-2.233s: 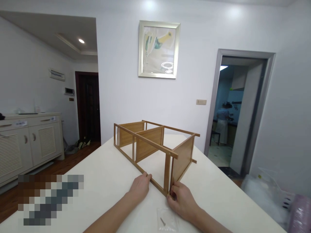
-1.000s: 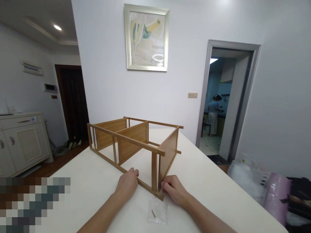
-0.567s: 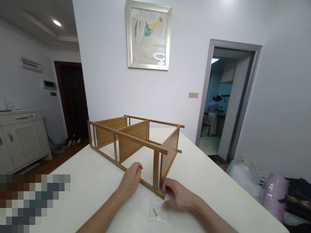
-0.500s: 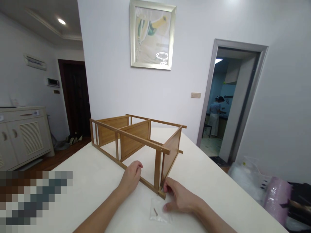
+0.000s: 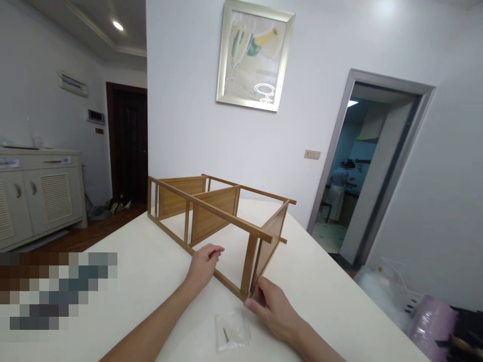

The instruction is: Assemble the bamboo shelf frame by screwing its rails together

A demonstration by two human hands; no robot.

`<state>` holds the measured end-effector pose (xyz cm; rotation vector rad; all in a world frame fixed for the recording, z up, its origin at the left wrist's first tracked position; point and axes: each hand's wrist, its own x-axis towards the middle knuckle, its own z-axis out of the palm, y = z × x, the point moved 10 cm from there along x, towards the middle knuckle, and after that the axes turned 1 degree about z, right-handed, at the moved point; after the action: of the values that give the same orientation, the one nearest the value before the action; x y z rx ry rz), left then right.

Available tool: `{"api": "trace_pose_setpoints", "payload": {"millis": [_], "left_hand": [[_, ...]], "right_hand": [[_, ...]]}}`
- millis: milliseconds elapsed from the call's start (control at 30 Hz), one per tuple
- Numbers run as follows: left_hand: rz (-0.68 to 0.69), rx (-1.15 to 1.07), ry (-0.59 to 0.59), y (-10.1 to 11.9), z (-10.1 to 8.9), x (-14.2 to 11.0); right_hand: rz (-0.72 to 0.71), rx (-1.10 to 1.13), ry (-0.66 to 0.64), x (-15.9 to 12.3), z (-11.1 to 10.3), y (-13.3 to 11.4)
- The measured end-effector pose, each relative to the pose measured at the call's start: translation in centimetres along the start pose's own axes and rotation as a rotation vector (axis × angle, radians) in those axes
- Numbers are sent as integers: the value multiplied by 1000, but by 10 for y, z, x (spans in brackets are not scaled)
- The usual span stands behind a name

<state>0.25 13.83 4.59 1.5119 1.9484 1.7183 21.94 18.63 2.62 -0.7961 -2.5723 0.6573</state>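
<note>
A wooden shelf rack [image 5: 217,215] lies on its side across the white table [image 5: 181,322]. My left hand [image 5: 204,264] is over its lower near rail, fingers curled and covering a piece of that rail. At the rack's near right corner, my right hand [image 5: 275,306] grips the rail end between thumb and fingers; the fingertips are partly hidden behind the wood. Just in front of that corner, a small clear plastic bag [image 5: 239,332] rests flat on the table with a screw [image 5: 226,335] inside.
The table's far edge meets a white wall with a framed picture [image 5: 256,55]. A pale cabinet [image 5: 41,191] stands at the left. Through the doorway at right, a person [image 5: 337,188] stands in another room. Beside the table at right lie a pink wrapped roll [image 5: 432,322] and plastic bags.
My right thumb has come up from beside the bag to the rack's corner, closing the hand on it. The view has shifted; the left hand stays by the same rail.
</note>
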Motion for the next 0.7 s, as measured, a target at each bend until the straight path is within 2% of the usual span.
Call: {"api": "trace_pose_setpoints", "payload": {"millis": [133,233,333,433,533,567,600,633,700], "left_hand": [[-36,-55,38,-3,-6,0],[-82,-116,36,-8,-5,2],[-115,-166,-26,-8,4,2],[-136,-208,-131,2,17,-5],[-147,-251,-349,28,33,-33],[-160,-257,-497,38,43,-51],[-177,-229,-596,46,48,-69],[-165,-125,-649,54,47,-86],[-110,202,-669,63,41,-112]], "right_hand": [[19,55,75,4,-5,9],[23,58,81,4,-4,9],[2,42,81,3,-3,5],[-2,57,114,2,-6,6],[5,86,136,3,-8,10],[5,93,137,3,-8,11],[4,99,137,4,-8,12],[0,105,137,4,-8,12],[-5,115,135,4,-8,11]]}}
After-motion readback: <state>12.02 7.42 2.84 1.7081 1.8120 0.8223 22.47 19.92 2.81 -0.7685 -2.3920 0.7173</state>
